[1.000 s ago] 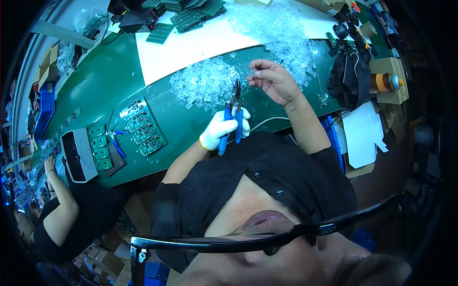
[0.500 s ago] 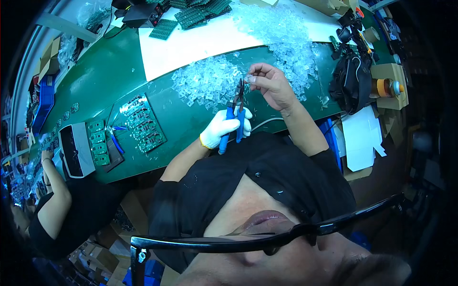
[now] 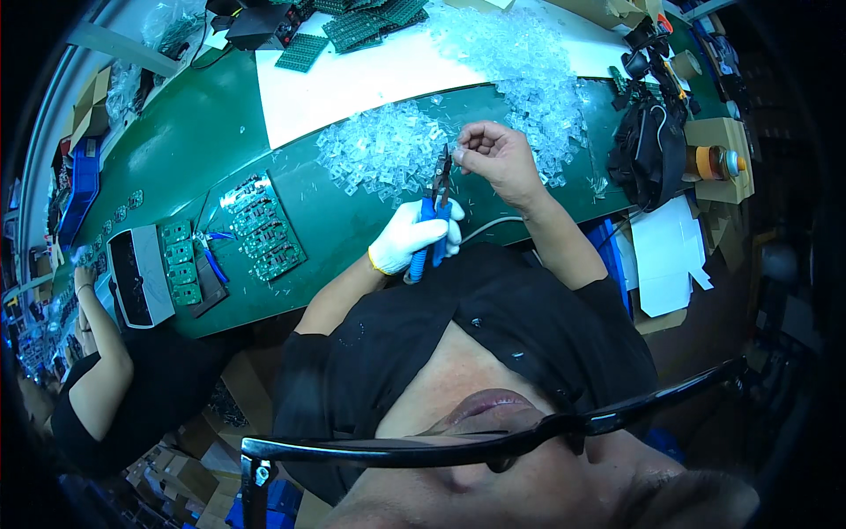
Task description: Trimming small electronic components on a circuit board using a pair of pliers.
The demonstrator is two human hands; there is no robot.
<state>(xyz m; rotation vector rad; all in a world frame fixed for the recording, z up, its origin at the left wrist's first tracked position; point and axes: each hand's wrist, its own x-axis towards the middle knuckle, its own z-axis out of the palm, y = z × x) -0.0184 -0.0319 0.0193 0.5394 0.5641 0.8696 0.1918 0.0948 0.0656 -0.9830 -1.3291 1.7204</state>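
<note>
My left hand (image 3: pixel 404 240), in a white glove, grips cutting pliers (image 3: pixel 442 183) with blue handles. Their handles are squeezed close together and the dark jaws point away from me. Just right of the jaw tips, my bare right hand (image 3: pixel 504 167) has thumb and fingers pinched together. A tiny clear piece seems to be at its fingertips, too small to make out well. Beyond the pliers lies a heap of small clear plastic pieces (image 3: pixel 374 152). A larger pile of similar pieces (image 3: pixel 542 115) spreads behind my right hand.
On the green table (image 3: pixel 189 123), left of me, lie a panel of circuit boards (image 3: pixel 264 231), blue-handled cutters (image 3: pixel 213 260) and a grey tray (image 3: pixel 161 280). A co-worker's arm (image 3: pixel 104 331) reaches in at far left. At right are a black bag (image 3: pixel 650 154) and a jar (image 3: pixel 716 163).
The pliers' handles have come closer together in my left hand. My right fingers have curled in tighter beside the jaws. The co-worker's hand has moved farther forward.
</note>
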